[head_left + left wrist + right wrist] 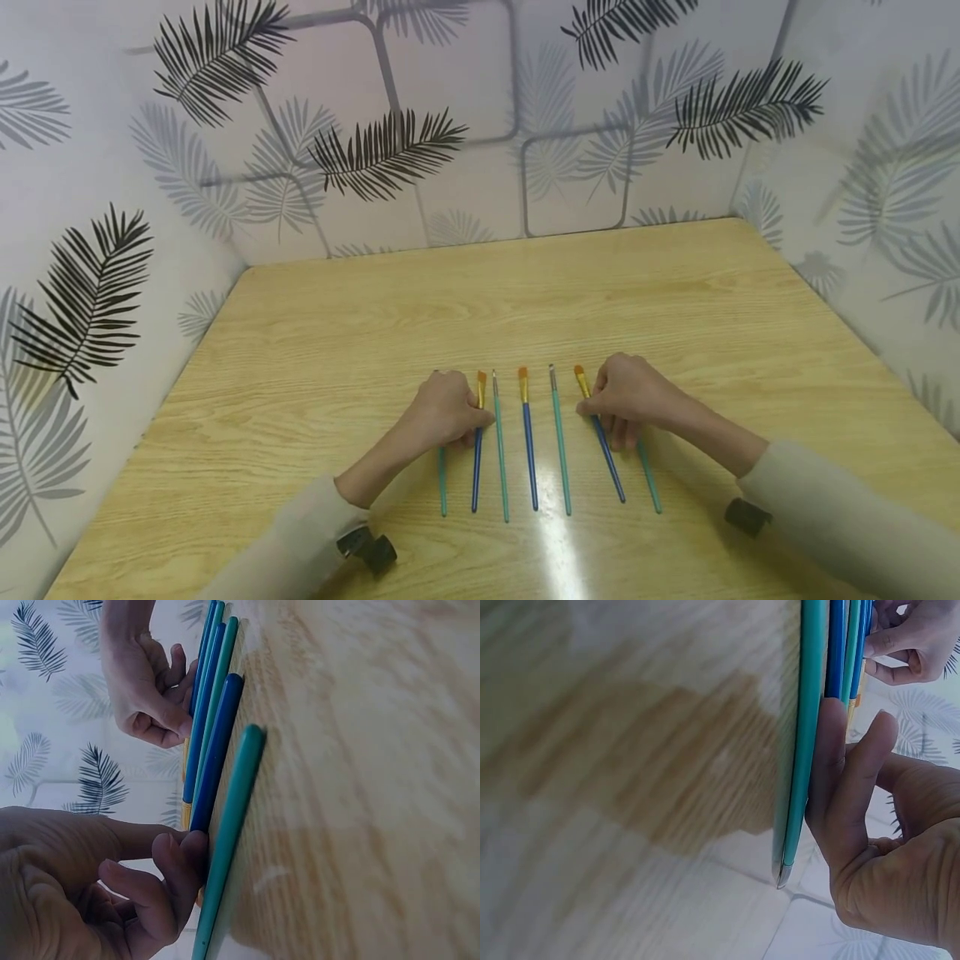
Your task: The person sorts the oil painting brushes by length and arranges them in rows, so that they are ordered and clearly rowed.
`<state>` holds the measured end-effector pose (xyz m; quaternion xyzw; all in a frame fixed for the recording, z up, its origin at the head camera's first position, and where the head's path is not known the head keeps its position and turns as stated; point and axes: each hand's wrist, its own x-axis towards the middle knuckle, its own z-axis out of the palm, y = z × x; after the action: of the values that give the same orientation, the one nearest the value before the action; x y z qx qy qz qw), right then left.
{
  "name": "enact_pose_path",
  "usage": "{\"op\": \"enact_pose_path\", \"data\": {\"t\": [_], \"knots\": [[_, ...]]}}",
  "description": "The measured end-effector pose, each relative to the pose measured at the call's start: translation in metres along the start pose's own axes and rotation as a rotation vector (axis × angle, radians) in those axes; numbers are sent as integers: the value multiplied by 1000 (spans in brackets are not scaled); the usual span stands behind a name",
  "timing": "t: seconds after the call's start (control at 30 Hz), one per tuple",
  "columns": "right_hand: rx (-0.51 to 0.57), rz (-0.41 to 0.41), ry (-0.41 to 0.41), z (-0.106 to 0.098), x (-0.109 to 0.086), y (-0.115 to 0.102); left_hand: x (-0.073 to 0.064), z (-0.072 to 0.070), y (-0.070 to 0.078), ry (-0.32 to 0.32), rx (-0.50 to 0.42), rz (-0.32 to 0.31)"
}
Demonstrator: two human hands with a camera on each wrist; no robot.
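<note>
Pinching blue brush in L hand, ditto R hand (teal brush alongside ea.).

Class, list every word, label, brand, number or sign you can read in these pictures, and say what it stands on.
None can be read in any view.
Slim blue-handled paintbrushes and slim green-handled paintbrushes: no legible lettering; any fine print is too small or blurred.
Pale patterned wall covering: only leaves and lines.
</note>
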<state>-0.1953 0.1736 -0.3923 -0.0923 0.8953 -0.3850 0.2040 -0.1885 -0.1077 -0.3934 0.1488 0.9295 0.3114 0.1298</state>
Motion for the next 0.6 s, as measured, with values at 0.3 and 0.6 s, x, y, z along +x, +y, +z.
{"op": "enact_pose_path", "data": {"t": [0.3, 0.6], "knots": [[-19, 49, 17, 1, 2, -4, -2, -1, 0, -4, -29, 7], [14, 19, 8, 1, 1, -3, -3, -1, -3, 3, -42, 16]]}}
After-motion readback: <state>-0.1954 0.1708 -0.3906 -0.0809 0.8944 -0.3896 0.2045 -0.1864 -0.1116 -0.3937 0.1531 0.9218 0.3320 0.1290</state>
